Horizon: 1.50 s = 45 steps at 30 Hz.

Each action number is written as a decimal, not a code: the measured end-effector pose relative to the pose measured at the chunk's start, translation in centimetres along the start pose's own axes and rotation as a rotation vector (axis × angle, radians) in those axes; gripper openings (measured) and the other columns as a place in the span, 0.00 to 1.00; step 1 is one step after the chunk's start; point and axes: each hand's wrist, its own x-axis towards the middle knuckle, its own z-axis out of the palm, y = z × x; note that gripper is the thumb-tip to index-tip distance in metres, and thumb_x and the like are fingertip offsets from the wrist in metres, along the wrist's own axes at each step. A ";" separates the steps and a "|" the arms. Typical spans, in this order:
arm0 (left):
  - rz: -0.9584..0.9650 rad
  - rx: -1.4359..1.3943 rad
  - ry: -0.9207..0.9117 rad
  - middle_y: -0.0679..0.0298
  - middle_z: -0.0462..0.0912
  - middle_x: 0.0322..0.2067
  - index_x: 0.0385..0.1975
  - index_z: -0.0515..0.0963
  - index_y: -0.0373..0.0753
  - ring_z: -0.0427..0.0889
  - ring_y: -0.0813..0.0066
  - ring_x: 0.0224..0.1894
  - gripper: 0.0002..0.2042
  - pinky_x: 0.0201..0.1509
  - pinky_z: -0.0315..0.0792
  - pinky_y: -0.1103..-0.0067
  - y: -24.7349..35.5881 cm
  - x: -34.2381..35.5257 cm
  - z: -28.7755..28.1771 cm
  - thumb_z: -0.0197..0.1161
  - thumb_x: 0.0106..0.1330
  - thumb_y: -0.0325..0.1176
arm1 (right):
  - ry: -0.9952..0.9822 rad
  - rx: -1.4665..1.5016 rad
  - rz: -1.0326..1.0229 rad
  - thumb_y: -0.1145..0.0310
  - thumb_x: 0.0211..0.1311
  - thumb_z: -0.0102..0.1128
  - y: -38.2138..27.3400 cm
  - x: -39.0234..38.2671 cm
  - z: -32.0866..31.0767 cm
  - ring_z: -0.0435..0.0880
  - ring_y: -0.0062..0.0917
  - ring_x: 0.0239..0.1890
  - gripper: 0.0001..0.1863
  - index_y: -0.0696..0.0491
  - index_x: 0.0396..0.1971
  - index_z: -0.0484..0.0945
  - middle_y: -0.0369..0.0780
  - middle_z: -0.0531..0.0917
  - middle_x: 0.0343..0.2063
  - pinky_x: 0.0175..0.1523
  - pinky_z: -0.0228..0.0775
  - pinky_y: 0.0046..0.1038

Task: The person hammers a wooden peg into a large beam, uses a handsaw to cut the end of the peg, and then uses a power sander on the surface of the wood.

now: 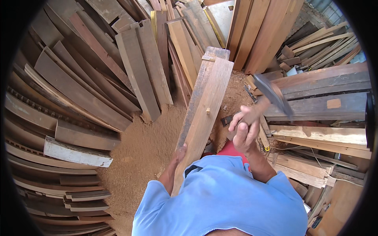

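A long wooden board lies in front of me on a darker, worn plank. A small light wooden peg stands up from the board's face. My left hand grips the board's left edge near my body, with most of its fingers hidden. Raised to the right of the board, my right hand is closed around the wooden handle of a hammer. The hammer's dark head is smeared by motion and apart from the peg.
Sawdust covers the floor. Stacked planks line the left side, and more boards lean at the back. Dark beams and cut timber are piled to my right. Thin strips lie at the far right.
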 end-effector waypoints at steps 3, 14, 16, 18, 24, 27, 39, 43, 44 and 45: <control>0.088 0.055 0.050 0.40 0.78 0.61 0.63 0.76 0.35 0.71 0.43 0.69 0.45 0.74 0.61 0.63 -0.4 1.0 0.2 0.31 0.73 0.72 | -0.229 -0.256 0.116 0.58 0.78 0.52 9.6 -7.6 -1.9 0.79 0.30 0.23 0.18 0.59 0.49 0.68 0.41 0.78 0.24 0.30 0.72 0.33; 0.053 -0.086 -0.026 0.44 0.80 0.60 0.62 0.77 0.33 0.75 0.55 0.67 0.41 0.72 0.63 0.66 0.6 -0.6 -0.2 0.34 0.77 0.67 | -0.208 -0.213 0.216 0.56 0.75 0.55 3.1 -1.6 -0.8 0.79 0.61 0.28 0.19 0.60 0.40 0.71 0.54 0.79 0.24 0.34 0.72 0.50; 0.078 -0.089 -0.021 0.43 0.80 0.59 0.62 0.77 0.33 0.75 0.55 0.67 0.41 0.71 0.63 0.66 0.9 -1.0 -0.2 0.34 0.77 0.67 | -0.147 -0.160 -0.002 0.56 0.75 0.55 2.6 -1.7 -1.6 0.78 0.61 0.27 0.19 0.60 0.40 0.70 0.53 0.77 0.22 0.35 0.72 0.50; 0.094 -0.102 -0.007 0.42 0.80 0.60 0.62 0.77 0.32 0.75 0.54 0.67 0.41 0.71 0.63 0.67 1.5 -1.0 -0.1 0.34 0.77 0.67 | -0.257 -0.474 0.160 0.56 0.75 0.54 8.4 -7.1 -2.4 0.83 0.58 0.31 0.19 0.61 0.42 0.70 0.55 0.81 0.26 0.37 0.74 0.51; 0.064 -0.109 0.023 0.43 0.80 0.60 0.63 0.76 0.33 0.75 0.54 0.68 0.43 0.71 0.64 0.67 -4.2 2.3 0.6 0.34 0.75 0.69 | -0.580 -0.700 0.609 0.55 0.75 0.54 11.5 -9.5 -2.6 0.85 0.59 0.36 0.21 0.62 0.43 0.70 0.60 0.84 0.31 0.38 0.73 0.56; 0.099 -0.029 -0.042 0.42 0.79 0.61 0.64 0.75 0.33 0.74 0.52 0.69 0.44 0.72 0.63 0.66 -0.7 0.5 -0.1 0.33 0.75 0.70 | -0.271 -0.421 0.358 0.58 0.75 0.55 6.3 -3.9 -2.3 0.83 0.58 0.30 0.19 0.62 0.43 0.70 0.55 0.82 0.26 0.34 0.73 0.51; 0.042 -0.060 -0.039 0.44 0.82 0.58 0.61 0.78 0.32 0.78 0.54 0.65 0.43 0.69 0.66 0.67 -0.4 -0.4 -0.2 0.36 0.75 0.70 | -0.391 -0.603 0.484 0.57 0.76 0.53 9.4 -8.0 -2.7 0.79 0.50 0.26 0.17 0.59 0.40 0.71 0.50 0.75 0.21 0.33 0.70 0.43; 0.084 -0.080 0.003 0.46 0.82 0.58 0.63 0.76 0.30 0.78 0.56 0.64 0.44 0.68 0.66 0.68 -0.2 -0.7 0.1 0.35 0.75 0.70 | -0.088 -0.290 -0.003 0.58 0.76 0.54 4.0 -3.9 -1.8 0.77 0.47 0.24 0.18 0.60 0.34 0.69 0.48 0.74 0.20 0.31 0.70 0.40; 0.066 -0.097 0.013 0.46 0.82 0.58 0.62 0.77 0.31 0.78 0.56 0.64 0.42 0.69 0.66 0.67 -1.0 0.0 0.1 0.37 0.76 0.68 | -0.081 -0.257 -0.004 0.58 0.76 0.53 5.5 -5.5 -1.6 0.80 0.52 0.28 0.18 0.60 0.35 0.69 0.52 0.78 0.23 0.34 0.72 0.45; 0.052 -0.112 0.014 0.46 0.83 0.57 0.61 0.78 0.31 0.78 0.55 0.64 0.41 0.69 0.66 0.67 -1.5 0.5 0.2 0.38 0.76 0.67 | -0.253 -0.439 0.213 0.58 0.76 0.54 8.0 -7.9 -1.9 0.81 0.54 0.30 0.18 0.60 0.36 0.69 0.54 0.79 0.25 0.35 0.72 0.47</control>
